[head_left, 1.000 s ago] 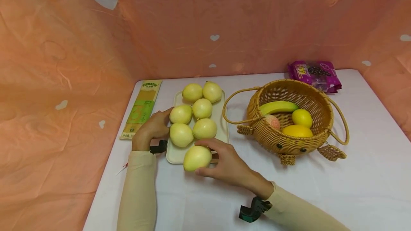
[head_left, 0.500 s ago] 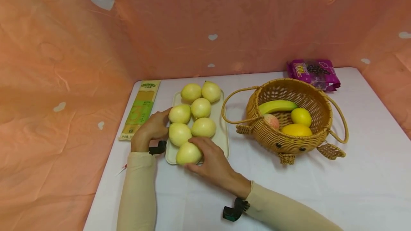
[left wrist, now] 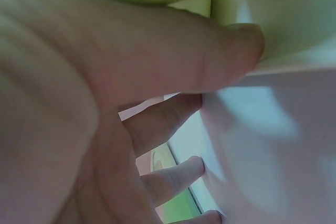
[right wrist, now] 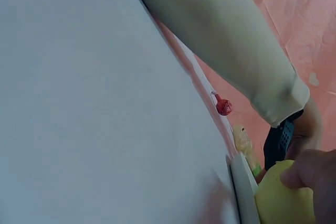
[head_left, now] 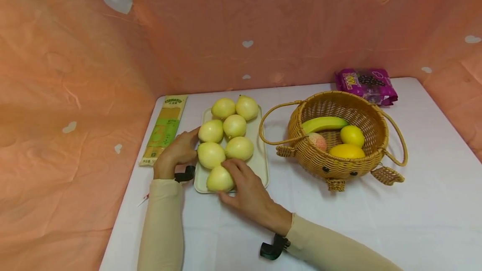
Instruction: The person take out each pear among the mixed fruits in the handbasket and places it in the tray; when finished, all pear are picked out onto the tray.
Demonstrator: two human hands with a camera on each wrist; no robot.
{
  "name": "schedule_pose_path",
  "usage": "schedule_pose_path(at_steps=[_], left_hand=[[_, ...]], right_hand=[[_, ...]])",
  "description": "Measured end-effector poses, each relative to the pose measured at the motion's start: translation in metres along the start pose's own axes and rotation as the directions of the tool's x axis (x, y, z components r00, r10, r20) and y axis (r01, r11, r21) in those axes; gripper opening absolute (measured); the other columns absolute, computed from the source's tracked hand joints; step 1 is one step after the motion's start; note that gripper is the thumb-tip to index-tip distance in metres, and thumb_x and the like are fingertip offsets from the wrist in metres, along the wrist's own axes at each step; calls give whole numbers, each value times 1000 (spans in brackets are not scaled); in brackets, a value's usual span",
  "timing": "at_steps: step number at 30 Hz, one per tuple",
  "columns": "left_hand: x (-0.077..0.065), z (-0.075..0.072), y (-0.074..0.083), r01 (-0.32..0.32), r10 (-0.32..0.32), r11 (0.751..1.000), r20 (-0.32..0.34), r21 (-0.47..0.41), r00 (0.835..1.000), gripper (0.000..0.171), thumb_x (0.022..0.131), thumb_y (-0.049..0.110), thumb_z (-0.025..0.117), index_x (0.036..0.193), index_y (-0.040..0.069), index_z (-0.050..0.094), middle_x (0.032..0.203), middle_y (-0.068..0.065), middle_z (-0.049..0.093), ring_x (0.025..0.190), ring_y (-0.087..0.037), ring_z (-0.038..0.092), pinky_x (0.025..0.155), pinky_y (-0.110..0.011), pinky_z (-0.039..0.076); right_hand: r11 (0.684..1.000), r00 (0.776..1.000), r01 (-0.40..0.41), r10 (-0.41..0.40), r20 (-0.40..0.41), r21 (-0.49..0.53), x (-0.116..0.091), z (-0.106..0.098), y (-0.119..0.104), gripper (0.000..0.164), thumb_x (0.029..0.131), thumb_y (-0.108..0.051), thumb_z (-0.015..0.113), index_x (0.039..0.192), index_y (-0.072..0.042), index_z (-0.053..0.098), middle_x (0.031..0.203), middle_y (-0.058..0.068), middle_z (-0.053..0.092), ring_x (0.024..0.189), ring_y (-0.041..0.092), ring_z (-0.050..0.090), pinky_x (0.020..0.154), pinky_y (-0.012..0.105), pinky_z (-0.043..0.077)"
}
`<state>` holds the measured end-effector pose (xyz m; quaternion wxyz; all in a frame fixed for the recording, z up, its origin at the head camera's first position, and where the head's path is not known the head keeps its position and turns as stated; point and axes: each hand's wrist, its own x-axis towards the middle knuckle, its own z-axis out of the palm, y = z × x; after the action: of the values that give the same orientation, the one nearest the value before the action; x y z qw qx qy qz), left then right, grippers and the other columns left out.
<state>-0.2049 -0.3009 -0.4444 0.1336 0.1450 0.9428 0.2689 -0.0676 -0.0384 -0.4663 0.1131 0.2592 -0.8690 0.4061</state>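
In the head view my right hand (head_left: 250, 193) grips a pale yellow pear (head_left: 219, 179) at the near left corner of a cream tray (head_left: 260, 170). Thumb and fingers lie on either side of the fruit; the right wrist view shows the thumb on the same pear (right wrist: 283, 198). Several more pears (head_left: 211, 155) sit on the tray beyond it. My left hand (head_left: 178, 152) is at the tray's left edge. In the left wrist view the left hand (left wrist: 131, 72) has its thumb along the tray rim, with spread fingertips touching the white cloth.
A wicker basket (head_left: 312, 162) with a banana, a lemon and other fruit stands to the right. Behind it lies a purple packet (head_left: 367, 87). A noodle packet (head_left: 165, 126) is left of the tray; a red lollipop (right wrist: 224, 107) lies by my left sleeve.
My right hand has moved left with the pear, from over the tray's near edge into its near left corner. My left hand has stayed by the tray's left side.
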Motion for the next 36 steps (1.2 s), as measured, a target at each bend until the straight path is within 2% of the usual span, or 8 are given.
schedule_pose_path(at_steps=[5, 7, 12, 14, 21, 28, 33, 36], left_hand=[[-1, 0, 1, -22, 22, 1000, -1, 9, 1000, 92, 83, 15, 78, 168, 19, 45, 151, -21, 65, 142, -50, 56, 119, -71, 42], [2, 3, -6, -41, 41, 999, -8, 23, 999, 92, 84, 17, 79, 169, 21, 44, 151, -20, 66, 141, -51, 57, 117, -71, 43], [-6, -5, 9, -28, 27, 999, 23, 20, 999, 91, 86, 17, 77, 170, 18, 42, 154, -24, 62, 145, -56, 50, 119, -74, 39], [-8, -6, 14, -6, 6, 1000, 20, 10, 1000, 91, 85, 15, 77, 169, 16, 43, 155, -24, 62, 149, -56, 47, 122, -74, 35], [-3, -2, 2, 19, -19, 1000, 16, -11, 1000, 97, 81, 12, 76, 171, 21, 40, 160, -20, 59, 156, -54, 39, 127, -72, 30], [4, -3, -3, 21, -21, 1000, 48, 7, 999, 102, 79, 13, 75, 173, 22, 36, 160, -19, 59, 153, -50, 45, 122, -71, 37], [-8, -14, 16, 70, -70, 998, 75, 4, 995, 102, 80, 2, 65, 175, 10, 28, 167, -26, 48, 157, -52, 39, 126, -70, 34], [-18, -23, 28, 88, -87, 996, 79, -9, 993, 89, 92, -2, 57, 174, 1, 22, 171, -32, 39, 159, -52, 36, 129, -68, 32]], right_hand=[[996, 998, 38, -42, -42, -81, -5, -4, 4, 68, 83, -19, 92, 144, -6, 65, 140, 15, 62, 117, 28, 71, 98, 42, 63], [993, 997, 42, -49, -62, -106, -7, -5, 4, 69, 83, -18, 92, 145, -5, 65, 139, 16, 62, 115, 29, 71, 97, 43, 63], [990, 994, 49, -61, -90, -132, -8, -6, 4, 69, 82, -15, 92, 144, -5, 65, 137, 17, 60, 114, 31, 71, 95, 42, 63], [990, 995, 47, -59, -85, -132, -7, -6, 4, 69, 82, -15, 93, 144, -5, 64, 138, 17, 59, 114, 31, 71, 95, 42, 63], [994, 1000, 9, -10, -15, -107, -9, -13, 7, 69, 87, -20, 92, 148, -7, 61, 144, 19, 56, 119, 33, 70, 100, 45, 62], [998, 1000, -2, 0, -23, -69, -28, -45, 18, 72, 84, -23, 95, 147, -10, 61, 148, 13, 55, 126, 28, 69, 101, 44, 62], [999, 999, 33, -34, -41, -11, -39, -77, 23, 71, 87, -24, 94, 149, -11, 60, 147, 6, 58, 131, 24, 66, 104, 43, 60], [996, 996, 79, -78, -50, 39, -44, -102, 26, 68, 88, -20, 93, 148, -11, 62, 145, 5, 62, 122, 21, 68, 99, 38, 61]])
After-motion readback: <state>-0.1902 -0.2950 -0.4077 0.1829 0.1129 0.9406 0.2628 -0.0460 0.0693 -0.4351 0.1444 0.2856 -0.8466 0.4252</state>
